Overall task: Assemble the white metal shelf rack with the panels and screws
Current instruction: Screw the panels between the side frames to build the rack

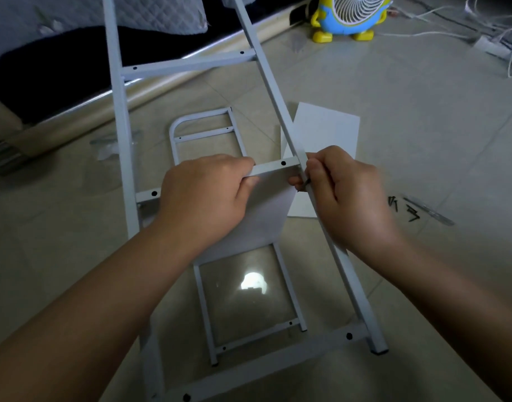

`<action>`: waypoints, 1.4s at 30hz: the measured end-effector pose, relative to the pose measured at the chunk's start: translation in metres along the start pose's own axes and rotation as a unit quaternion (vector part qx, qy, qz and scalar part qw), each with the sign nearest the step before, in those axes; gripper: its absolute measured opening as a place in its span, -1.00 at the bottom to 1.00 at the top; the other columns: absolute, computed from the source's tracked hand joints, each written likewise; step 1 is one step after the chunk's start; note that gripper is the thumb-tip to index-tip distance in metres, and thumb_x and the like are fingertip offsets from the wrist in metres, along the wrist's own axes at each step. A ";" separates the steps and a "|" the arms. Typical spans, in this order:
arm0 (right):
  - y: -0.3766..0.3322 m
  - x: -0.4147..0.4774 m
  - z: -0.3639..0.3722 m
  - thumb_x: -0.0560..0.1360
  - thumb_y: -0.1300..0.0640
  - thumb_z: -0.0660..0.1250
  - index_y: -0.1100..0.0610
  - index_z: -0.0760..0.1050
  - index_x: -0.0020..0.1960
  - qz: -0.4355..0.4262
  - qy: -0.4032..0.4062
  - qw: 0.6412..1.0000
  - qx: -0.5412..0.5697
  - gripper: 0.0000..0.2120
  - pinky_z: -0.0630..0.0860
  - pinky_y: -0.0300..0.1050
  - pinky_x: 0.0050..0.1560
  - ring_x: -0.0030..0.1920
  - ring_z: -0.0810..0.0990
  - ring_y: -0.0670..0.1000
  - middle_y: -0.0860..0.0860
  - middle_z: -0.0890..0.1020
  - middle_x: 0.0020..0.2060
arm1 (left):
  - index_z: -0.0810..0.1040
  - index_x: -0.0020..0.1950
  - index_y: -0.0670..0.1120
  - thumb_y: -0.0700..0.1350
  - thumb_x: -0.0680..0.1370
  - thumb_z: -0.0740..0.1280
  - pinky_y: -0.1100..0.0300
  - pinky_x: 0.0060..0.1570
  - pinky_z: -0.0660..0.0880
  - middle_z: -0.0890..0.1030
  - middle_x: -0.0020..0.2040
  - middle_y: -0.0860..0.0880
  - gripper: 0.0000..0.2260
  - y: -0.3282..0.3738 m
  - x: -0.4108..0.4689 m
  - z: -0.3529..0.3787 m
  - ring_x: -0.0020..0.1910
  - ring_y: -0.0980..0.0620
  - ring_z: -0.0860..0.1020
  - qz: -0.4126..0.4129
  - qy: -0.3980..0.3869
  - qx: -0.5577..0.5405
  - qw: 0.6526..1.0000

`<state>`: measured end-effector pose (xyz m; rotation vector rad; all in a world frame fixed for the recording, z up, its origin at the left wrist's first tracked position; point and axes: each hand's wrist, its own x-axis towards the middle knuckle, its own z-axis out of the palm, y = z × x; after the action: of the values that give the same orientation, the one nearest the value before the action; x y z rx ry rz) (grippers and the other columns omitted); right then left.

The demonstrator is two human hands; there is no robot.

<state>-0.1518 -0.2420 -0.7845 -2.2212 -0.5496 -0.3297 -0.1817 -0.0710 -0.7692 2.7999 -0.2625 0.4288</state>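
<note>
A white metal side frame (120, 111) with crossbars leans up from the floor in front of me. My left hand (205, 198) grips its middle crossbar together with the top edge of a white panel (266, 207) held under the bar. My right hand (344, 195) pinches a small dark screw (306, 182) against the frame's right upright, beside the crossbar's end. A second, smaller white frame (202, 123) with a rounded top lies flat on the floor beneath. Loose dark screws (405, 208) lie on the tiles to the right.
A second white panel (327, 129) lies on the floor behind the right upright. A yellow and blue toy-shaped fan (350, 15) stands at the back, with white cables (498, 33) to its right. A bed edge (133, 91) runs along the left. A plastic bag (109, 146) lies near it.
</note>
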 end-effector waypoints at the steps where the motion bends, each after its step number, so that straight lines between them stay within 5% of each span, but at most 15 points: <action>1: 0.000 0.000 0.000 0.55 0.12 0.08 0.32 0.50 -0.17 -0.009 0.001 1.000 -0.006 -0.66 0.36 -0.55 -0.25 -0.34 0.56 -0.11 0.10 0.66 -0.29 | 0.45 -0.38 -0.14 -0.06 0.45 0.22 0.39 -0.44 0.05 0.27 -0.48 0.07 -0.76 0.000 0.000 0.001 -0.52 0.01 0.27 -0.002 -0.004 0.000 1.000; 8: -0.004 0.000 -0.006 0.51 0.08 0.02 0.33 0.47 -0.20 -0.025 0.003 0.997 -0.074 -0.62 0.28 -0.32 -0.37 -0.46 0.39 -0.05 0.10 0.54 -0.38 | 0.39 -0.43 -0.11 -0.13 0.40 0.31 0.41 -0.40 -0.06 0.02 -0.50 0.15 -0.78 0.006 -0.001 -0.001 -0.56 0.06 0.13 -0.005 -0.003 0.005 1.000; 11: -0.008 0.007 -0.014 0.51 0.15 0.07 0.34 0.46 -0.25 -0.047 0.035 0.991 -0.119 -0.67 0.17 -0.20 -0.37 -0.37 0.36 -0.01 0.15 0.49 -0.37 | 0.41 -0.47 -0.12 -0.14 0.35 0.34 0.46 -0.34 -0.06 0.17 -0.52 0.08 -0.79 0.007 -0.003 0.000 -0.59 0.03 0.16 0.010 0.019 0.005 1.000; 14: -0.016 0.023 -0.025 0.49 0.13 0.15 0.35 0.49 -0.22 -0.054 0.022 0.994 -0.088 -0.70 0.21 -0.29 -0.41 -0.45 0.29 -0.14 -0.01 0.41 -0.43 | 0.49 -0.43 -0.15 -0.13 0.37 0.33 0.47 -0.34 -0.03 0.37 -0.56 -0.01 -0.81 0.005 -0.004 0.002 -0.62 0.00 0.25 0.015 0.022 0.011 1.000; 18: -0.024 0.036 -0.030 0.45 0.20 0.24 0.30 0.56 -0.11 -0.109 -0.120 0.981 -0.111 -0.82 0.31 -0.50 -0.25 -0.34 0.38 -0.16 0.00 0.51 -0.36 | 0.44 -0.31 -0.10 -0.09 0.55 0.27 0.31 -0.46 -0.01 0.32 -0.46 0.01 -0.77 0.004 -0.006 0.001 -0.47 0.00 0.30 0.013 0.005 -0.003 1.000; 23: -0.021 0.043 -0.043 0.33 0.30 0.22 0.30 0.61 -0.19 -0.145 -0.153 0.964 -0.162 -0.80 0.28 -0.58 -0.20 -0.29 0.36 -0.19 0.11 0.61 -0.36 | 0.31 -0.27 -0.05 -0.03 0.59 0.18 0.25 -0.47 0.06 0.24 -0.44 0.06 -0.75 0.006 -0.004 -0.001 -0.36 -0.02 0.35 -0.001 -0.016 -0.007 1.000; 28: -0.026 0.044 -0.037 0.30 0.36 0.22 0.31 0.60 -0.24 -0.199 -0.165 0.950 -0.178 -0.83 0.20 -0.34 -0.39 -0.40 0.43 -0.07 0.14 0.62 -0.39 | 0.21 -0.34 -0.03 0.00 0.60 0.14 0.22 -0.46 0.12 0.26 -0.42 0.06 -0.68 0.007 -0.002 -0.004 -0.33 -0.02 0.36 -0.019 -0.069 0.001 0.997; 31: -0.028 0.044 -0.030 0.33 0.31 0.15 0.32 0.58 -0.27 -0.223 -0.176 0.939 -0.194 -0.78 0.37 -0.21 -0.34 -0.39 0.55 0.15 0.19 0.61 -0.40 | 0.22 -0.35 -0.02 0.02 0.60 0.13 0.20 -0.40 0.18 0.31 -0.41 0.04 -0.67 0.009 -0.001 -0.007 -0.31 -0.03 0.40 -0.026 -0.089 -0.002 0.996; 42: -0.021 0.045 -0.039 0.29 0.36 0.16 0.31 0.59 -0.24 -0.209 -0.165 0.947 -0.180 -0.78 0.32 -0.24 -0.29 -0.39 0.53 0.17 0.20 0.59 -0.39 | 0.20 -0.40 -0.03 0.01 0.59 0.15 0.22 -0.45 0.14 0.31 -0.43 0.02 -0.62 0.011 -0.002 -0.011 -0.39 0.00 0.33 -0.038 -0.113 -0.009 0.993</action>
<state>-0.1247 -0.2472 -0.7280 -2.5168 -1.2363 -0.2898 -0.1892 -0.0772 -0.7567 2.8292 -0.2067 0.0917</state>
